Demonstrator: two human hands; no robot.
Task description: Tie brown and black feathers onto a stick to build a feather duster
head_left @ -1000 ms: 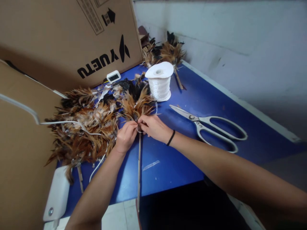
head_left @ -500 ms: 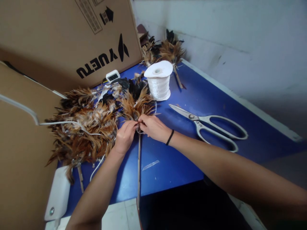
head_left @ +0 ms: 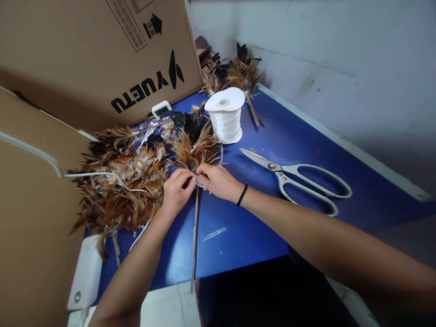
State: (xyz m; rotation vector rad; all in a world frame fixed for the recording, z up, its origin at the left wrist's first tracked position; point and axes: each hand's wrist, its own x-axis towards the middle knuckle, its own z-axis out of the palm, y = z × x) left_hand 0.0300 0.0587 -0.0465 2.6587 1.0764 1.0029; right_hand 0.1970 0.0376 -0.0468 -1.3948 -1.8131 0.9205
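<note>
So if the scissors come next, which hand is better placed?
Probably the right hand: the scissors lie on its side. The left hand is farther off, though both are busy at the feathered stick.

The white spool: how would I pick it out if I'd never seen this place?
Find the blue table along the pale wall. On it, just beyond the right hand, stands the white spool. Unlike the spiky brown feathers beside it, it is smooth and topped by a broad disc.
</note>
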